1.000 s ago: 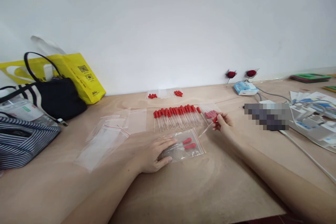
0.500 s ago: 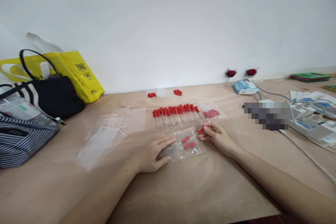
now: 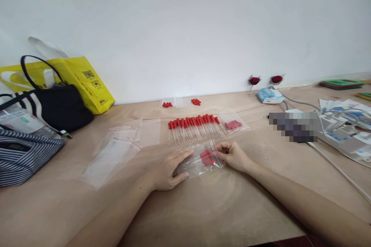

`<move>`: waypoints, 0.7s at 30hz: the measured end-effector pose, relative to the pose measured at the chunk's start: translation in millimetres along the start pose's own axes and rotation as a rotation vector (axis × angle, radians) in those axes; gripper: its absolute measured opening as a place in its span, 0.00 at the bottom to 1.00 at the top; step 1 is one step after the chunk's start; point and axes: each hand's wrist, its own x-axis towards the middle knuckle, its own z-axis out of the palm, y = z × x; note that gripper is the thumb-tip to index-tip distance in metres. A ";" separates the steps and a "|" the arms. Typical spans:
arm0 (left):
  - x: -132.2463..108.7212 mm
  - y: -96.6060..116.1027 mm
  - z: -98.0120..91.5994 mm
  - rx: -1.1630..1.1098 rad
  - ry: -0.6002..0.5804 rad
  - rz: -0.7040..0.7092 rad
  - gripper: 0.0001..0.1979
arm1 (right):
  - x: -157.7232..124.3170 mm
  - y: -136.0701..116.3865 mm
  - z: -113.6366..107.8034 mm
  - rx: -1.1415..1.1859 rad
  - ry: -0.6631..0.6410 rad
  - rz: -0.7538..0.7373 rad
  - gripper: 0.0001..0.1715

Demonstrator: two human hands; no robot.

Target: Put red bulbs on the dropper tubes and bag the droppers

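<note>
A clear zip bag (image 3: 195, 168) lies on the table with three red-bulbed droppers (image 3: 206, 156) inside, their bulbs toward its red-lined mouth. My left hand (image 3: 171, 168) holds the bag's left end, fingers over the upper edge and thumb at the lower one. At the mouth on the right, my right hand (image 3: 233, 156) has its fingers closed on the bag's edge; the fingertips are partly hidden. Just beyond stands a row of loose droppers (image 3: 194, 123), bulbs pointing away from me. A filled dropper bag (image 3: 242, 126) lies at the right end of that row.
Flat zip bags (image 3: 110, 158) overlap on the left. Further back by the wall are small bags with red bulbs (image 3: 167, 105). A black handbag (image 3: 63, 106) and a yellow bag (image 3: 95, 92) stand at left. Tissues (image 3: 271, 96), a power strip (image 3: 337, 135) and cables lie at right.
My right hand has moved slightly left to the bag's mouth. The dropper it held is now inside, so three red bulbs show there instead of two. My left hand has stayed put.
</note>
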 end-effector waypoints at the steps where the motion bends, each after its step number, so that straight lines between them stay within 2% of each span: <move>1: -0.1 0.2 -0.3 -0.002 -0.003 -0.001 0.28 | 0.1 0.7 -0.6 -0.017 -0.013 -0.007 0.12; 3: -0.2 1.1 -1.2 -0.010 -0.004 -0.003 0.28 | 2.1 0.2 -5.7 -0.046 -0.036 -0.001 0.12; 5: -0.3 2.4 -2.5 -0.018 -0.002 -0.005 0.28 | 9.2 -3.1 -17.1 -0.107 0.006 0.001 0.13; 7: -0.1 3.7 -3.8 -0.020 -0.005 -0.007 0.29 | 23.0 -8.6 -33.2 -0.281 0.141 -0.009 0.14; 9: 0.1 4.2 -4.7 -0.015 -0.021 -0.012 0.29 | 41.6 -14.2 -49.5 -0.632 0.345 0.051 0.11; 12: 0.2 2.8 -4.5 -0.011 -0.043 -0.026 0.29 | 68.8 -19.3 -64.3 -0.779 0.464 0.151 0.11; 17: -0.9 -0.3 -2.4 -0.031 -0.024 -0.013 0.29 | 93.1 -19.5 -57.3 -0.879 0.503 0.301 0.11; 21: -1.1 1.1 -2.5 -0.005 -0.025 -0.012 0.29 | 100.0 -22.3 -46.6 -0.895 0.506 0.340 0.15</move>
